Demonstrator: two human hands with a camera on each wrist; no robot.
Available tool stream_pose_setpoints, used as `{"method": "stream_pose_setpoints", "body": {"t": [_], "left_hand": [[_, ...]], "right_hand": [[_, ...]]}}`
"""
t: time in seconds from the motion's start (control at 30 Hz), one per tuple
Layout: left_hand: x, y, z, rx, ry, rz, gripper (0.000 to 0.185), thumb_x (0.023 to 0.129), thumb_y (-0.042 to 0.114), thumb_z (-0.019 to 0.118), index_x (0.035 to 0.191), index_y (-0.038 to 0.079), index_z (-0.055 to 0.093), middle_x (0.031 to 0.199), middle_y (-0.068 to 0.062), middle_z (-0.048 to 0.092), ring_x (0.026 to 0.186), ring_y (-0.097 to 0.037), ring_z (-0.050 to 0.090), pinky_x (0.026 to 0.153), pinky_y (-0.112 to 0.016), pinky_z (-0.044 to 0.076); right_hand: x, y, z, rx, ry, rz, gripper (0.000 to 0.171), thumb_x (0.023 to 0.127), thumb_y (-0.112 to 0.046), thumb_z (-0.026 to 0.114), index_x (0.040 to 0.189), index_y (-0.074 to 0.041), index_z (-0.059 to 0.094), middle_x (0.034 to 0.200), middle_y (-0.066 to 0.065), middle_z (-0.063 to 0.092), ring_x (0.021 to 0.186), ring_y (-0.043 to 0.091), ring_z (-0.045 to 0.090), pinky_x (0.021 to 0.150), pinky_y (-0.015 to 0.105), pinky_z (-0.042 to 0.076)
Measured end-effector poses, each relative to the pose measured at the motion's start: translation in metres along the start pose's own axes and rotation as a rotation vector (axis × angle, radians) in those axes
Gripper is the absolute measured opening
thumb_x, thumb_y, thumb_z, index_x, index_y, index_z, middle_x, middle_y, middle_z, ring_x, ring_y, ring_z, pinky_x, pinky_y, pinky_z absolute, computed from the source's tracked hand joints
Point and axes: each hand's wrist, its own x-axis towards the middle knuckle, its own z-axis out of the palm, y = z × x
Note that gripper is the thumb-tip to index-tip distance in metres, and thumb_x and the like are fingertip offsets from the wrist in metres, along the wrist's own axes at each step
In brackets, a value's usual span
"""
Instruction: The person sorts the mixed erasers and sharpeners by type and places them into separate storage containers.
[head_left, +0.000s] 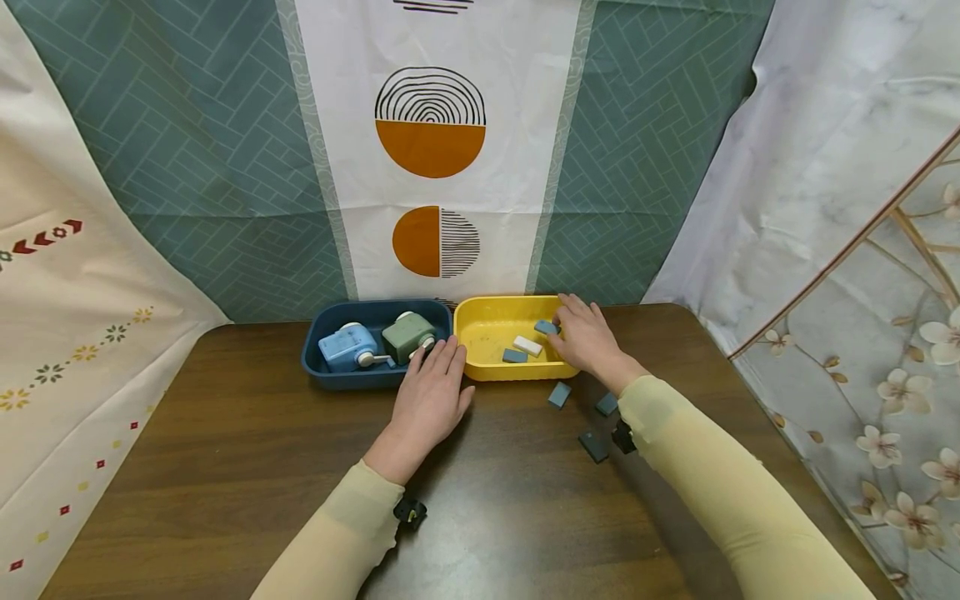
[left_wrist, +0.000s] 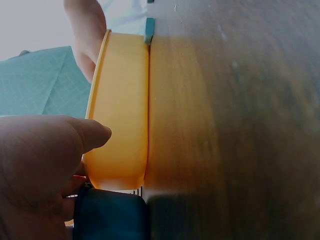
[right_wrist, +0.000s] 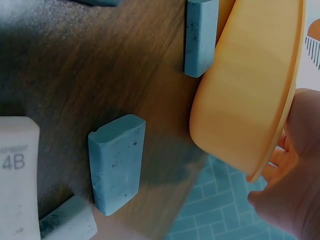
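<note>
Flat and relaxed, my left hand [head_left: 431, 392] rests its fingers across the adjoining rims of a navy tray [head_left: 352, 382] and a yellow tray [head_left: 495, 372]. In the left wrist view its thumb [left_wrist: 97, 134] lies against the yellow wall. Over the right end of the yellow tray, my right hand [head_left: 588, 337] pinches a blue eraser [head_left: 546, 327] between thumb and index finger. Below it in that tray lie a white eraser [head_left: 527, 346] and another blue eraser [head_left: 515, 356]. The right wrist view shows fingers [right_wrist: 272, 170] behind the rim, hiding the grip.
A light-blue bottle [head_left: 347, 347] and a green bottle [head_left: 407, 335] lie in the navy tray. Blue erasers [head_left: 558, 394] and a dark eraser [head_left: 594, 447] are scattered before the yellow tray. A white 4B eraser [right_wrist: 17, 170] shows in the right wrist view. Patterned cloth [head_left: 465, 242] hangs behind.
</note>
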Motion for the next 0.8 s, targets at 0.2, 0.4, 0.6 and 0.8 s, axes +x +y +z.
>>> {"method": "stream_pose_setpoints", "body": {"t": [0.2,0.4,0.6,0.8], "left_hand": [[0.001,0.001,0.001,-0.005,-0.008,-0.007,0.073,0.109,0.038,0.072,0.167,0.003,0.045,0.176,-0.017,0.037,0.162,-0.035,0.036,0.134,-0.059,0.021],[0.001,0.002,0.001,-0.003,-0.013,-0.010,0.073,0.109,0.038,0.072,0.168,0.003,0.045,0.177,-0.016,0.036,0.163,-0.035,0.035,0.134,-0.059,0.020],[0.001,0.002,0.000,-0.006,-0.017,-0.014,0.074,0.109,0.038,0.072,0.168,0.003,0.044,0.177,-0.016,0.035,0.163,-0.035,0.035,0.134,-0.058,0.019],[0.001,0.002,0.000,-0.009,-0.015,-0.020,0.074,0.109,0.038,0.072,0.168,0.003,0.045,0.177,-0.015,0.035,0.163,-0.034,0.035,0.134,-0.058,0.020]], "right_hand": [[0.003,0.001,0.004,-0.005,-0.002,-0.004,0.030,0.112,-0.023,0.064,0.128,0.001,0.067,0.177,0.024,0.031,0.166,0.042,0.023,0.134,0.063,0.012],[0.006,0.004,0.009,-0.001,-0.018,0.011,0.029,0.112,-0.024,0.064,0.127,0.000,0.067,0.178,0.024,0.030,0.166,0.042,0.021,0.134,0.063,0.012],[0.007,0.005,0.011,0.001,-0.023,0.014,0.028,0.112,-0.024,0.064,0.126,0.000,0.067,0.178,0.023,0.028,0.167,0.041,0.020,0.134,0.064,0.012],[0.008,0.003,0.012,-0.014,-0.031,0.015,0.027,0.113,-0.025,0.063,0.125,-0.001,0.066,0.179,0.022,0.026,0.167,0.041,0.019,0.134,0.063,0.011]]}}
